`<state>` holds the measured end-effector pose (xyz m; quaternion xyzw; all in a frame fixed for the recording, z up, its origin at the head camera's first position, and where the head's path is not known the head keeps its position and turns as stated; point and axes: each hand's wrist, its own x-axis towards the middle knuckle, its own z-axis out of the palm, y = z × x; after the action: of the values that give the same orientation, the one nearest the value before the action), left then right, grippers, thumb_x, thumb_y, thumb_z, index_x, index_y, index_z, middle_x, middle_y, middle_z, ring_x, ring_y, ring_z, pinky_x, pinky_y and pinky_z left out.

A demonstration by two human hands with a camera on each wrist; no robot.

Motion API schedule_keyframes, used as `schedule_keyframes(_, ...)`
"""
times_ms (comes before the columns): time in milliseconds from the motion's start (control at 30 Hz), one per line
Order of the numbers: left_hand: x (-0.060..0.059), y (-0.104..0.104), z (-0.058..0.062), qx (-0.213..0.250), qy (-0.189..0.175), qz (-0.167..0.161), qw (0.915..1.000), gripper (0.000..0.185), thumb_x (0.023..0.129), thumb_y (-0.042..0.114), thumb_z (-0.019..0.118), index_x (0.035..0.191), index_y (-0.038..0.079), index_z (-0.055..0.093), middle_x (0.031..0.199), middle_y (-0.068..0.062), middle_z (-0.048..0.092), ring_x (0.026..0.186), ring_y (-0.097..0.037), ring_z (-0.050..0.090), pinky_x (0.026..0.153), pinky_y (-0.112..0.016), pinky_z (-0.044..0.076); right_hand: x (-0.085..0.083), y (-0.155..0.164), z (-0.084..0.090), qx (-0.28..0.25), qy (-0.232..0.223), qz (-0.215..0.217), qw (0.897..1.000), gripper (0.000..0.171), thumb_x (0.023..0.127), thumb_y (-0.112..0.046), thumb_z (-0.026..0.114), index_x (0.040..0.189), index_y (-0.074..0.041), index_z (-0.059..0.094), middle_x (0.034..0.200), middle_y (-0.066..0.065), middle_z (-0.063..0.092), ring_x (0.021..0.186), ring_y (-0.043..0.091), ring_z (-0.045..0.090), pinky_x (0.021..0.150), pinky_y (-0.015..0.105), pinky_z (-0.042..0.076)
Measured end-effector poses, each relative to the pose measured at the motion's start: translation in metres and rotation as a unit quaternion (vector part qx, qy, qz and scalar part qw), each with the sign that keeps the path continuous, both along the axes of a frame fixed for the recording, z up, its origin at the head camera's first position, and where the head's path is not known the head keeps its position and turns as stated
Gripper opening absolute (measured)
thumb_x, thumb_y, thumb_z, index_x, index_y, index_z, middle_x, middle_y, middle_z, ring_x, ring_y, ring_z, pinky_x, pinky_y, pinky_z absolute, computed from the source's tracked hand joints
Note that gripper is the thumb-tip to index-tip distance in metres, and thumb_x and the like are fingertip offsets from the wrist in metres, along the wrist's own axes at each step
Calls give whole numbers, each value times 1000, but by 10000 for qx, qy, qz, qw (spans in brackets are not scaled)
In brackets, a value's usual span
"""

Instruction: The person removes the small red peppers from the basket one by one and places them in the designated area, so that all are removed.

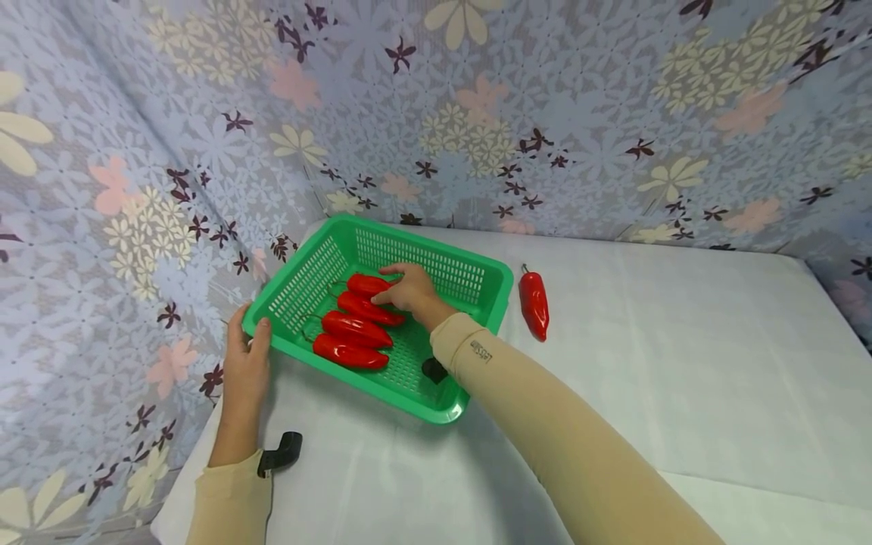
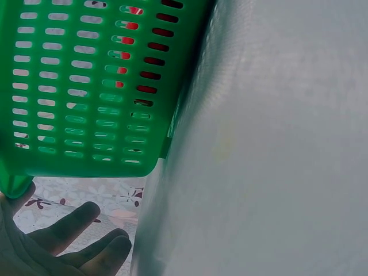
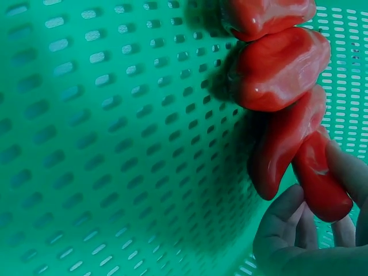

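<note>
While the left hand clasps the near-left corner of the basket, thumb hooked over the rim and fingers down its outer wall, the right hand reaches inside from the lower right of the head view. Its fingers are curled round the rearmost pepper, pinching it against the thumb, as the right wrist view shows up close. Three more peppers lie side by side just in front of it, close-packed and touching, toward the left centre of the frame. That row fills the basket's left half; the right half of its slotted floor lies bare under the right wrist. A fifth pepper lies alone on the white table, just beyond the basket's right rim. The basket stands hard against the flowered cloth at the table's left edge, with little room there. To the right the table stretches wide toward the frame's right side.
</note>
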<state>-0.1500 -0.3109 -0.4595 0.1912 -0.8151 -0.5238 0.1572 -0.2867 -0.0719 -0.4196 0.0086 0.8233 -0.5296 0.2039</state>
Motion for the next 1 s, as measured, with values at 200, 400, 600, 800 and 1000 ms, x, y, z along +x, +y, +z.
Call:
schedule_keyframes(200, 1, 4, -1, 54, -45, -50, 10000, 66, 103, 56, 45, 158, 24, 28, 153, -19, 41, 138, -42, 40, 109, -60, 31, 3, 3, 1, 134, 35, -17, 9999, 51, 88, -11, 80, 136, -16, 65, 122, 9, 63, 106, 25, 61, 85, 36, 52)
schedule_keyframes(400, 4, 5, 1, -6, -173, -20, 9998, 67, 102, 59, 44, 159, 28, 28, 155, -19, 39, 138, -43, 39, 107, -62, 31, 6, 2, 3, 455, 46, -28, 9989, 44, 90, -14, 78, 133, -11, 66, 132, 9, 60, 117, 27, 58, 93, 38, 50)
schedule_keyframes(600, 6, 4, 3, -44, -235, -25, 9997, 68, 101, 61, 43, 160, 31, 25, 155, -20, 39, 138, -43, 40, 107, -61, 31, 8, 3, 11, 152, 50, -228, 9996, 43, 91, -11, 77, 132, -10, 65, 132, 10, 59, 114, 27, 58, 89, 38, 52)
schedule_keyframes(800, 7, 2, 4, -26, -300, -19, 9995, 69, 102, 60, 42, 161, 30, 23, 156, -21, 37, 138, -44, 39, 107, -63, 31, 13, 6, 19, -60, 356, -306, 9989, 45, 91, -13, 77, 134, -12, 64, 132, 8, 60, 116, 26, 58, 88, 37, 52)
schedule_keyframes(1000, 5, 2, 5, -12, -179, -24, 9998, 70, 102, 59, 44, 160, 26, 25, 155, -23, 37, 138, -44, 39, 107, -62, 32, 17, 9, 25, -326, 605, -477, 9965, 49, 90, -14, 78, 136, -12, 62, 135, 8, 58, 117, 27, 57, 89, 39, 52)
